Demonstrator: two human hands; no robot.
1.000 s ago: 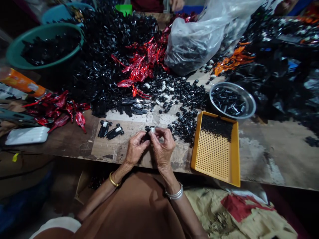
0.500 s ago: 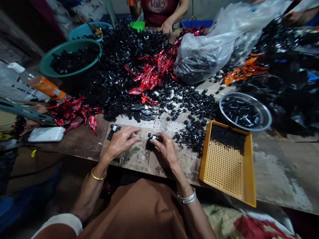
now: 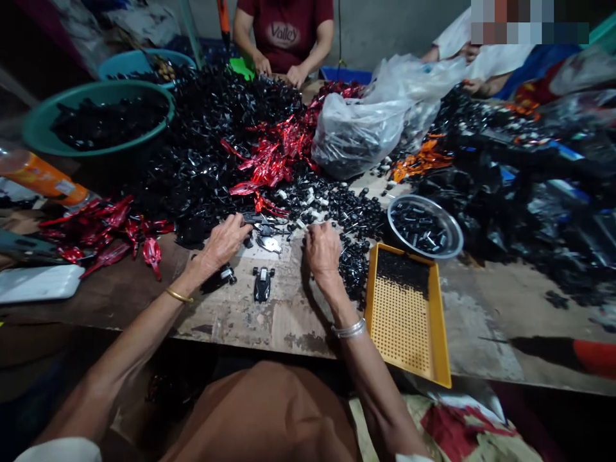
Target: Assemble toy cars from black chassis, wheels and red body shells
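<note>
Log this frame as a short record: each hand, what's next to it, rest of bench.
left hand: open, fingers reaching to black toy car bodies
right hand: fingers down at loose black wheels; any grip hidden
between hands: assembled black toy car
rest: yellow perforated tray, steel bowl, green basin, plastic bag, red shiny parts
others: co-worker across the bench

A toy car (image 3: 262, 283) lies left of a tray (image 3: 436, 327); a bowl (image 3: 423, 199) sits behind that.
</note>
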